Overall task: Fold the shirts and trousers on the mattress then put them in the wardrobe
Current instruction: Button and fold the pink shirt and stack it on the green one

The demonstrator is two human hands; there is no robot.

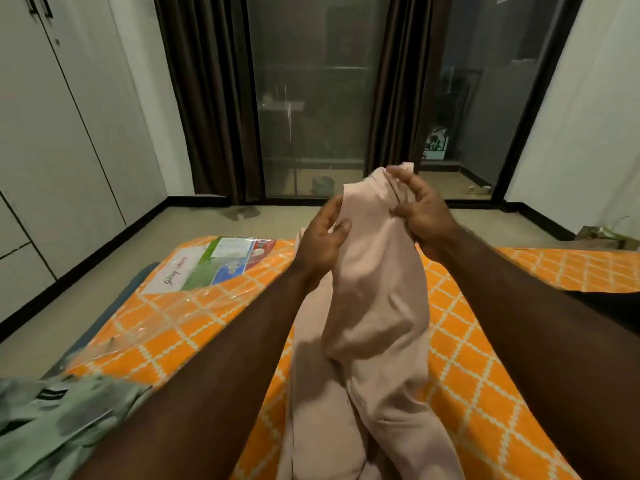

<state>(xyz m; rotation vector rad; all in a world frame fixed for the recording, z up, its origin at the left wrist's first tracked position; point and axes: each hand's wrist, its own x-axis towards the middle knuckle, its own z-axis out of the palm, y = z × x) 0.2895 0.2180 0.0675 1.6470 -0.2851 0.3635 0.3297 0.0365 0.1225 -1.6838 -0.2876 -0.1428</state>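
Hanging down onto the mattress [485, 358], the pink garment [374, 296] is gripped at its top edge by the left hand [323, 233] and right hand [420, 209], fingers curled round it. It looks soft, light and floppy, so the corners seem best to hold.

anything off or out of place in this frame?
Mattress is in clear plastic wrap, retail label showing; the wrap is rumpled at its left edge. A dark smudge marks the floor by the curtain: stain or wet, can't tell. Green garment lies crumpled at near left. Pink garment looks undamaged.
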